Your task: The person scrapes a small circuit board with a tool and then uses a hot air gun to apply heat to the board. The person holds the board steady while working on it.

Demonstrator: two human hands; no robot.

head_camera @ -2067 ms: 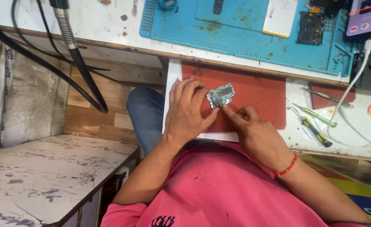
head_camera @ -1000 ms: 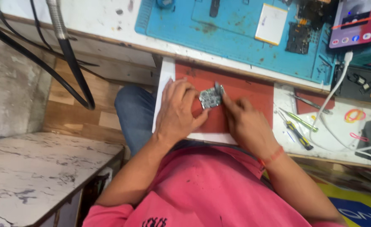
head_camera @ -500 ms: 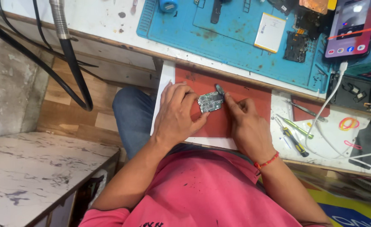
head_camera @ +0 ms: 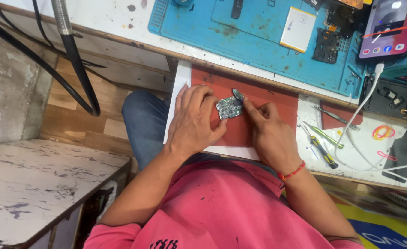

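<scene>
A small green circuit board (head_camera: 230, 108) lies on a red mat (head_camera: 277, 99) on a pull-out white shelf. My left hand (head_camera: 193, 122) holds the board by its left side, fingers curled over it. My right hand (head_camera: 269, 136) grips a thin metal tool (head_camera: 237, 95), its flat tip resting at the board's upper right corner. A red thread band circles my right wrist.
A blue work mat (head_camera: 254, 32) on the bench carries a white battery (head_camera: 297, 29) and a dark phone part (head_camera: 325, 45). A lit phone (head_camera: 388, 28) with a white cable (head_camera: 360, 110) stands at right. Screwdrivers (head_camera: 321, 147) and tweezers (head_camera: 335, 117) lie right of the red mat. Black hoses (head_camera: 72, 55) hang at left.
The view has shifted, so the bench sits further left in frame. My hands stay on the board; the right hand's tool has moved to the board's upper right corner.
</scene>
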